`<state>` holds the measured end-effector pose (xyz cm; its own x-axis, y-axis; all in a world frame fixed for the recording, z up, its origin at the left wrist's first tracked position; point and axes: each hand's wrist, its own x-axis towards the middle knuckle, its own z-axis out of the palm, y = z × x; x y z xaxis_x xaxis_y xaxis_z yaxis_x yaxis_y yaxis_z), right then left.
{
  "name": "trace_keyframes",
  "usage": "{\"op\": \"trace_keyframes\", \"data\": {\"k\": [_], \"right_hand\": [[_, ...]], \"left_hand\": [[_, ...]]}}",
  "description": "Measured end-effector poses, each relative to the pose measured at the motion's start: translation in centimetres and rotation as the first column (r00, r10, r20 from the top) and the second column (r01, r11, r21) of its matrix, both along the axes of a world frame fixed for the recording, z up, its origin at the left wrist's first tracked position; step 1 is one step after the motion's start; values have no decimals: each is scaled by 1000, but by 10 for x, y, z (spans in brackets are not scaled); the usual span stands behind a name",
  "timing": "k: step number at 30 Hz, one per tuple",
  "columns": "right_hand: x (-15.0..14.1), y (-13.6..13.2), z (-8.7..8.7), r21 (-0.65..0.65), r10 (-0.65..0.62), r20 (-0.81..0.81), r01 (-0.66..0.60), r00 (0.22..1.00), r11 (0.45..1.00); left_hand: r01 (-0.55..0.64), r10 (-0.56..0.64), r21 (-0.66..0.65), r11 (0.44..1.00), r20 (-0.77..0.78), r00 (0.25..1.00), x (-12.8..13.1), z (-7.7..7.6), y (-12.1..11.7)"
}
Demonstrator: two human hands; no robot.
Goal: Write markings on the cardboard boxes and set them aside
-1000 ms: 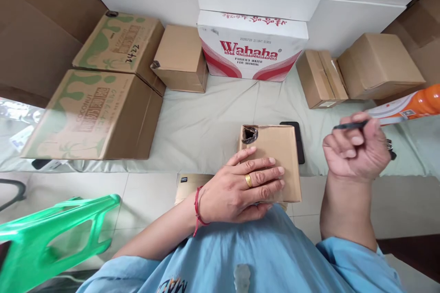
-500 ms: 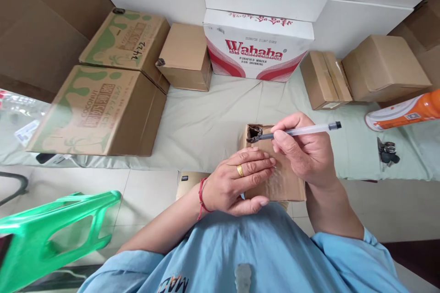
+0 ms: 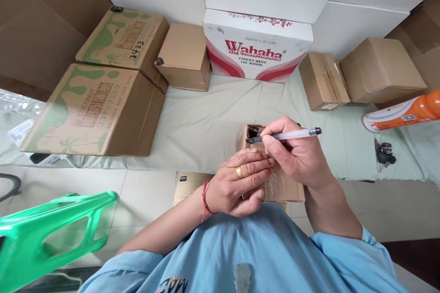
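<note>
A small cardboard box (image 3: 283, 188) lies partly over the front edge of the covered table, close to my body. One far corner has a ragged, dark-edged hole (image 3: 254, 133). My left hand (image 3: 239, 183) rests flat across the box top, fingers stretched out side by side, with a gold ring and a red string bracelet. My right hand (image 3: 297, 158) is closed around a clear-barrelled pen (image 3: 297, 134) with a black end. The pen's front part points left at the hole; whether its tip goes inside I cannot tell.
Coconut cartons (image 3: 82, 110) stand at left beside a plain box (image 3: 184, 55). A white Wahaha carton (image 3: 259, 50) leans at the back wall. At right are more boxes (image 3: 381, 68), an orange-and-white bottle (image 3: 405, 112) and keys (image 3: 385, 152). A green stool (image 3: 68, 224) stands at lower left.
My right hand has shifted slightly left with the pen, bringing it closer to the hole. My left thumb is drawn in a little; that hand stays on the box.
</note>
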<state>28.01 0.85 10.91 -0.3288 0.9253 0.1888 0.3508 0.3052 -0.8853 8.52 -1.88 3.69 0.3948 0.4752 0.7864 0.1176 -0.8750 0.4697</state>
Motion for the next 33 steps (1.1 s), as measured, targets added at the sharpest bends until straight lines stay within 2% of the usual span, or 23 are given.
{"op": "trace_keyframes", "data": {"k": [4, 10, 23, 28, 33], "right_hand": [[0, -1, 0, 9, -26, 22, 26, 999, 1000], [-1, -2, 1, 88, -64, 54, 59, 996, 994], [-3, -8, 1, 193, -258, 94, 236, 962, 952], [-2, -9, -1, 167, -305, 56, 292, 951, 942], [-1, -7, -1, 125, -276, 52, 268, 960, 955]], "left_hand": [[-7, 7, -3, 1000, -3, 1000, 0, 0, -1], [4, -4, -10, 1000, -2, 1000, 0, -1, -2], [-6, 5, -19, 1000, -13, 1000, -1, -3, -3], [0, -1, -28, 1000, -27, 1000, -2, -3, -4], [-11, 11, -15, 1000, -19, 1000, -1, -3, -3]]}}
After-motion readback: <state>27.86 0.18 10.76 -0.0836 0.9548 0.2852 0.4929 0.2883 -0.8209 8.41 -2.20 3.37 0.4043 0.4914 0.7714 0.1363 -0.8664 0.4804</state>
